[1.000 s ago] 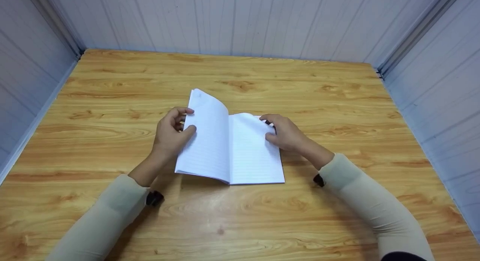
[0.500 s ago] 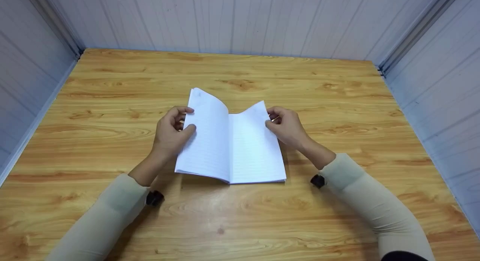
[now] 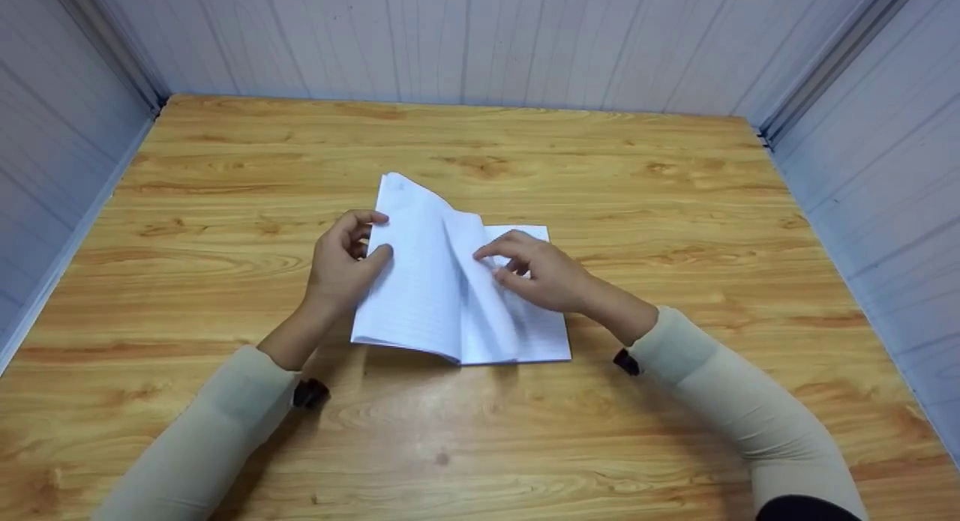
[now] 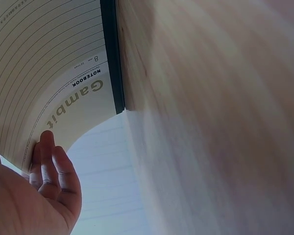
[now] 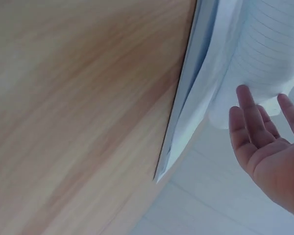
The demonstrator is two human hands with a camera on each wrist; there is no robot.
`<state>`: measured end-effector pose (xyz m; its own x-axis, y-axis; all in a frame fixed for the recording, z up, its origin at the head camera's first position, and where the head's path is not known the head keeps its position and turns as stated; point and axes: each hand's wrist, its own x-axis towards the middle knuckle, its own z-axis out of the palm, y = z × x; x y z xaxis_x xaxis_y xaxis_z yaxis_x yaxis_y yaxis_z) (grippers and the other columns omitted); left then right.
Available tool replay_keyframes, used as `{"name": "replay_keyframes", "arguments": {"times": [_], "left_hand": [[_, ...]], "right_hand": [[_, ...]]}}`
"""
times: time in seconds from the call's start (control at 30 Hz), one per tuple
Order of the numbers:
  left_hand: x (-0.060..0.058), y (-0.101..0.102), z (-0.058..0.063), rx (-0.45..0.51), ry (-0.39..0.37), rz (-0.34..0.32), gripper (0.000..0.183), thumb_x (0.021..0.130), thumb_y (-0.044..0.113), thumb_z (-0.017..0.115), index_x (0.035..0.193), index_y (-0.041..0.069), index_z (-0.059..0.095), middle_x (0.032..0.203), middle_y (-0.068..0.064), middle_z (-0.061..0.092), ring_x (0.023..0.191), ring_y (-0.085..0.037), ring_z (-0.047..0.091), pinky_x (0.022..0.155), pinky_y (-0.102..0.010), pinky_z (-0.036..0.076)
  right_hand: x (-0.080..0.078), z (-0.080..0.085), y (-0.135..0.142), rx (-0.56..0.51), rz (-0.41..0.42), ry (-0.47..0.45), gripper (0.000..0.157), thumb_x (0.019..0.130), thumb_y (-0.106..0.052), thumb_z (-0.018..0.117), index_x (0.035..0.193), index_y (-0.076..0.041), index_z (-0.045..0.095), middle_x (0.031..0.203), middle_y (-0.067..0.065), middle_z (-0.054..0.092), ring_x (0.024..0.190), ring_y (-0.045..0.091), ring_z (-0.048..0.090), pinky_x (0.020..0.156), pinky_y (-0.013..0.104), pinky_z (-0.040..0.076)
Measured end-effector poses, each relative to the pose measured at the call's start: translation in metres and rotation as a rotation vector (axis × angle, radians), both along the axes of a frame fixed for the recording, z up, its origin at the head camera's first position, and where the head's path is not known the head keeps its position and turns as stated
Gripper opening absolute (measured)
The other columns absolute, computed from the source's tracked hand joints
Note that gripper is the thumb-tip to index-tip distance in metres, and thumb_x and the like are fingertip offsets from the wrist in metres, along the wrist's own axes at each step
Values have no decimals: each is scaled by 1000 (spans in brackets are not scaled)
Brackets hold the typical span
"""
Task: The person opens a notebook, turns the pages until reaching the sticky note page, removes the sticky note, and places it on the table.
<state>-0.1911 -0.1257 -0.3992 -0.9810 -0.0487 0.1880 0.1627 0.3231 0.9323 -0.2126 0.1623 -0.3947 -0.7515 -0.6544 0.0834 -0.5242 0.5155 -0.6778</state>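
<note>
An opened lined notebook [image 3: 412,288] lies at the middle of the table. My left hand [image 3: 341,266] grips its raised left half at the outer edge, thumb over the page and fingers behind. From below, the left wrist view shows the cream cover [image 4: 78,100], printed "Gambit NOTEBOOK", and its dark spine [image 4: 112,58]. A single leaf [image 3: 480,296] stands partly lifted and curved near the fold. At that leaf's edge is my right hand [image 3: 547,273], its fingertips touching the paper, fingers spread and loosely bent in the right wrist view. The right-hand pages [image 3: 546,341] lie flat below.
The wood-grain table [image 3: 480,438] extends around the notebook on all sides. Pale panel walls [image 3: 465,41] rise behind it and at both sides. Each sleeve carries a small black wrist camera [image 3: 310,393] near the cuff.
My right hand first lifted a leaf at the right outer corner, then carried it leftward toward the fold, its fingers loosening. My left hand has stayed in place on the left half.
</note>
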Motion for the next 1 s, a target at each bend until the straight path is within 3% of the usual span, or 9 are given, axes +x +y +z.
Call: {"name": "replay_keyframes", "arguments": {"times": [0.13, 0.3, 0.5, 0.6, 0.77, 0.9, 1.0], "left_hand": [[1, 1, 1, 3, -13, 2, 33, 85, 18, 70, 115, 8, 62, 93, -3, 60, 77, -14, 47, 65, -19, 38], [2, 1, 2, -1, -21, -10, 40, 83, 30, 74, 116, 10, 61, 96, -3, 62, 75, -15, 49, 64, -19, 39], [0, 1, 1, -10, -10, -22, 38, 81, 15, 74, 116, 8, 59, 98, -9, 68, 71, -12, 55, 62, -18, 44], [0, 2, 1, -14, 2, -19, 37, 80, 7, 71, 116, 6, 59, 97, -11, 69, 71, -12, 54, 63, -17, 44], [0, 2, 1, -19, 3, -5, 36, 80, 5, 68, 116, 7, 60, 96, -10, 67, 73, -14, 52, 64, -18, 42], [-1, 1, 0, -22, 5, -4, 36, 81, 3, 65, 116, 6, 60, 97, -10, 67, 74, -15, 52, 64, -18, 42], [-1, 1, 0, -24, 7, -5, 36, 81, 3, 65, 116, 6, 60, 97, -10, 67, 75, -16, 53, 64, -18, 42]], "right_hand": [[7, 1, -9, 141, 112, 73, 38, 96, -24, 54, 134, -24, 55, 139, 4, 48, 122, 19, 54, 101, 40, 45], [12, 0, -18, 216, 202, 120, 43, 95, -25, 56, 138, -26, 50, 145, 6, 42, 132, 23, 46, 104, 43, 42], [12, 2, -21, 227, 247, 129, 48, 93, -24, 58, 140, -25, 48, 147, 6, 42, 134, 22, 44, 104, 43, 42], [6, 4, -16, 256, 184, 140, 47, 93, -24, 58, 139, -20, 51, 140, 5, 50, 129, 22, 48, 104, 42, 41], [-10, 5, 0, 368, -60, 136, 45, 92, -26, 58, 135, -11, 54, 131, 10, 56, 123, 30, 51, 102, 48, 41], [-18, 1, 14, 512, -208, 72, 58, 90, -31, 60, 142, -9, 45, 141, 15, 48, 132, 37, 41, 105, 56, 34], [-21, -3, 21, 612, -261, 5, 71, 90, -36, 60, 150, -9, 31, 151, 16, 37, 141, 39, 28, 109, 60, 26]]}}
